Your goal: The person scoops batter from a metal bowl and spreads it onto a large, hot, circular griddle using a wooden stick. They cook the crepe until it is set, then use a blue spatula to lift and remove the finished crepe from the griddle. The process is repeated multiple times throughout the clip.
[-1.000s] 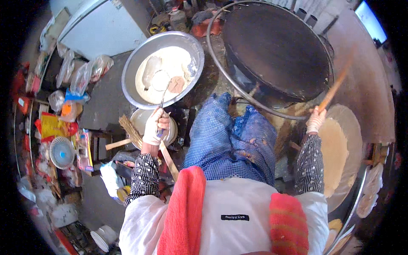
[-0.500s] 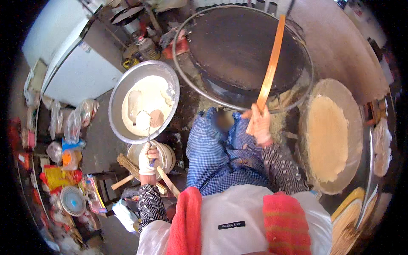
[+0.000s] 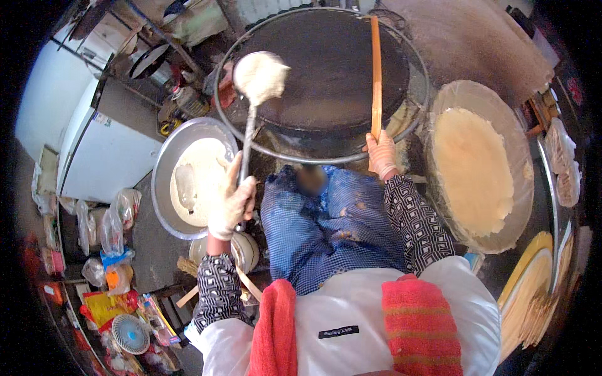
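My left hand (image 3: 232, 199), in a pale glove, is closed round the handle of a ladle (image 3: 261, 76). Pale batter heaps in the ladle's bowl, held up over the near left rim of a round dark griddle (image 3: 323, 69). Below and left of it stands a metal basin (image 3: 164, 203) with batter (image 3: 205, 153) inside. My right hand (image 3: 382, 154), also gloved, grips the near end of a long flat wooden scraper (image 3: 376, 81). The scraper points away from me over the right part of the griddle; whether its blade touches the surface I cannot tell.
To the right, a round plastic-covered tray (image 3: 525, 182) bears a thin tan pancake (image 3: 473, 169). A metal ring (image 3: 276, 154) surrounds the griddle. A bucket (image 3: 246, 249) with sticks across it stands beside my left knee. A white cabinet (image 3: 110, 147) and plastic bags are further left.
My left hand has raised the ladle out of the basin, full of batter, and carried it toward the griddle. The scraper in my right hand has swung more upright.
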Demonstrator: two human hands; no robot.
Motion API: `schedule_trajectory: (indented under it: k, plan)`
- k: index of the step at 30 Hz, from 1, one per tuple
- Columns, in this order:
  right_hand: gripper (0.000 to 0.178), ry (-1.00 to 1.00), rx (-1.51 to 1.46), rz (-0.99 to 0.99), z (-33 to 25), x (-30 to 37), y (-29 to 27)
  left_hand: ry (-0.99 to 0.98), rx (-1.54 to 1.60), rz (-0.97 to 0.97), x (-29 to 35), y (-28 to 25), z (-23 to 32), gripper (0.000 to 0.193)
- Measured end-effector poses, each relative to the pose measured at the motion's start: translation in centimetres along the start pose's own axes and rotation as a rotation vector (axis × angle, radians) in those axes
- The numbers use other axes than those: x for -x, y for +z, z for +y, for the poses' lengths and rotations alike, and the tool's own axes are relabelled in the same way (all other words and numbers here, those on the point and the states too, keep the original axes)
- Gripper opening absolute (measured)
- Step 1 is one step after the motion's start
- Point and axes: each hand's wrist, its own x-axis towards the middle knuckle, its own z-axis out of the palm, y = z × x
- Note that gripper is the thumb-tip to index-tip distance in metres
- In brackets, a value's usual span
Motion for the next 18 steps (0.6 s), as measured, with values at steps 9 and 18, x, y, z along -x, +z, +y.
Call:
schedule_trajectory:
  k: [9,18]
  plan:
    - [0.032,0.03,0.023,-0.002,2.5,-3.4,-2.6,0.482,-1.399,-0.051,-12.9,2.8,-2.8,0.068]
    - [0.031,0.018,0.048,0.011,2.4,-3.3,-3.2,0.69,-1.309,-0.007,-14.9,2.2,-5.5,0.073]
